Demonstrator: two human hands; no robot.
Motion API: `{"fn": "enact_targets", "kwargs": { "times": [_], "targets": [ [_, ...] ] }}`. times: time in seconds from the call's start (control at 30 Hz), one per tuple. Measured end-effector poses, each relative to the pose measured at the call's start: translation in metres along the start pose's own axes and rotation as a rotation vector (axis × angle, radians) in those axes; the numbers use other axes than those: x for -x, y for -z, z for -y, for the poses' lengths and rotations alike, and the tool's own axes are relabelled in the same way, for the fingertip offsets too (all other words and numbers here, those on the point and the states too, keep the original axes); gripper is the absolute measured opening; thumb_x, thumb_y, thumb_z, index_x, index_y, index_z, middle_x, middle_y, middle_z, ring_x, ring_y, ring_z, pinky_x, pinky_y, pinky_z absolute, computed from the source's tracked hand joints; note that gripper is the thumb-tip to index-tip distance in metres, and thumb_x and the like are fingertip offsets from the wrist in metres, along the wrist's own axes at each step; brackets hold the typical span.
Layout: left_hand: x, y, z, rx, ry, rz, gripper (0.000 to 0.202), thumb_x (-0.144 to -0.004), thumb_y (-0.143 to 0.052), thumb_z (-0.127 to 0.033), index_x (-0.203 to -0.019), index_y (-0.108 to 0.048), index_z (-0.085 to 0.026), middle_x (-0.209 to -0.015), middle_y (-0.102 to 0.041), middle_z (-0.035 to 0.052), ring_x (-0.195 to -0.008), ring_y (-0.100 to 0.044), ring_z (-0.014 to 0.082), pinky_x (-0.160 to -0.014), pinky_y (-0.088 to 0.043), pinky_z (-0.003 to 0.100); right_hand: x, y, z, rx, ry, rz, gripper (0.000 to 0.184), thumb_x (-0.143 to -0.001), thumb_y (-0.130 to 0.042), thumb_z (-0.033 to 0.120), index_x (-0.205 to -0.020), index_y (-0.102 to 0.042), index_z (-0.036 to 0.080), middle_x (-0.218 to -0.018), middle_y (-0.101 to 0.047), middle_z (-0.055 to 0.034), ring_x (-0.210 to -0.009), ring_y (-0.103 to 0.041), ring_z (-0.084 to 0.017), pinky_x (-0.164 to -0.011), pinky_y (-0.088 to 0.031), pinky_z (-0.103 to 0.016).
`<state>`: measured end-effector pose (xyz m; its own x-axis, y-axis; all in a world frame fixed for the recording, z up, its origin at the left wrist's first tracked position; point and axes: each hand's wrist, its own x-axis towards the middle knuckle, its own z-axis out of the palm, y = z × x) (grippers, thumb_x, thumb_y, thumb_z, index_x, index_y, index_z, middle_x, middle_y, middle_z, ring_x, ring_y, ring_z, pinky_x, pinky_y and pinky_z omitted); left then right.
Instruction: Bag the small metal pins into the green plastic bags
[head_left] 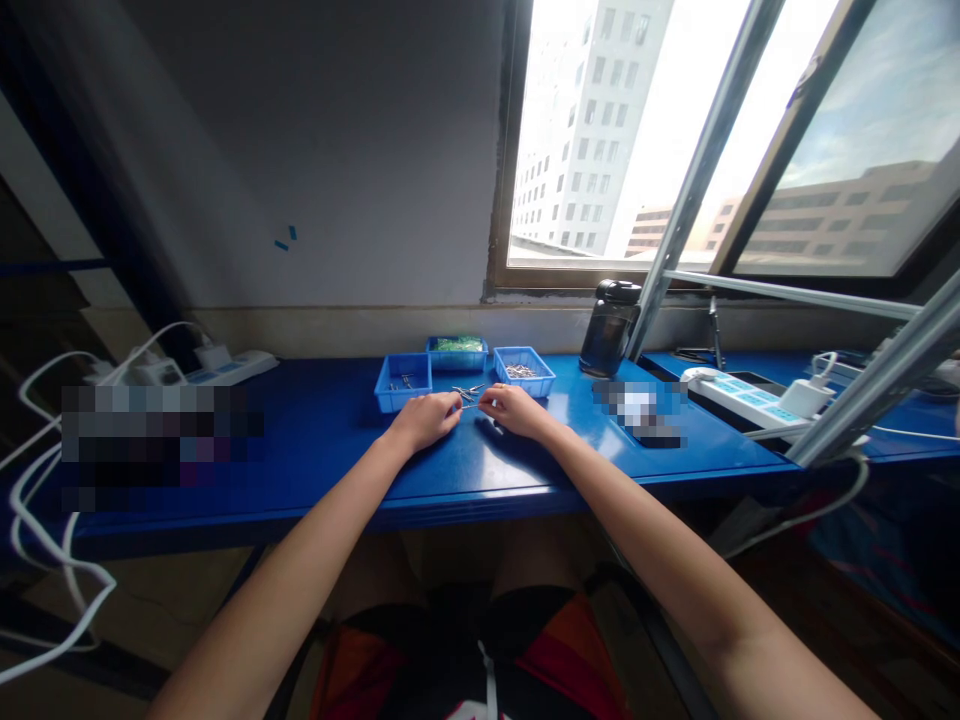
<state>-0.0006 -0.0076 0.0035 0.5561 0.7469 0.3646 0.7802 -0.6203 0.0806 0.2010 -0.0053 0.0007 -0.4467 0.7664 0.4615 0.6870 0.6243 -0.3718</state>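
Both arms (322, 540) reach forward and converge, left hand (424, 421) and right hand (516, 409) near each other, fingers (490, 397) curled inward.

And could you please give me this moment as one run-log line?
left hand: pinching thin piece | right hand: fingers at its other end | beyond: loose slim pieces, three blue bins | right: black bottle

It is probably a workshop: parts trays (391, 402), blue workbench (300, 440).
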Motion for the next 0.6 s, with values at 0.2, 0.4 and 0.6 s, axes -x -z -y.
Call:
{"fn": "enact_targets", "kwargs": {
  "times": [0.2, 0.4, 0.6],
  "targets": [
    [-0.0001, 0.0003, 0.0007, 0.043, -0.022, 0.009, 0.015, -0.081, -0.045, -0.027, -0.091, -0.056, -0.022, -0.083, -0.065, 0.0015, -0.073, -0.061, 0.0175, -0.062, -0.042, 0.024, 0.0005, -0.0005, 0.0007, -0.021, -0.007, 0.017, 0.008, -0.076, -0.058, 0.017, -0.075, -0.065, 0.015, -0.074, -0.058, -0.0018, -0.061, -0.048, -0.008, -0.061, -0.038, -0.019],
    [0.0, 0.001, 0.0002, 0.053, -0.057, 0.034, 0.012, -0.08, -0.046, -0.024, -0.086, -0.056, -0.022, -0.082, -0.064, 0.0014, -0.07, -0.061, 0.0166, -0.058, -0.041, 0.023, 0.0004, 0.0004, -0.0004, -0.028, -0.013, 0.045, 0.003, -0.071, -0.061, 0.014, -0.072, -0.065, 0.015, -0.071, -0.057, -0.0008, -0.062, -0.048, -0.008, -0.062, -0.038, -0.02],
    [0.0002, 0.0017, -0.0013, 0.055, -0.048, 0.018, 0.016, -0.081, -0.045, -0.027, -0.091, -0.057, -0.022, -0.083, -0.065, 0.0019, -0.071, -0.061, 0.0169, -0.059, -0.041, 0.023, 0.001, 0.0006, 0.0001, -0.036, 0.003, 0.046, 0.006, -0.074, -0.059, 0.015, -0.074, -0.065, 0.014, -0.073, -0.058, -0.0018, -0.062, -0.048, -0.008, -0.062, -0.038, -0.02]
  ]
}}
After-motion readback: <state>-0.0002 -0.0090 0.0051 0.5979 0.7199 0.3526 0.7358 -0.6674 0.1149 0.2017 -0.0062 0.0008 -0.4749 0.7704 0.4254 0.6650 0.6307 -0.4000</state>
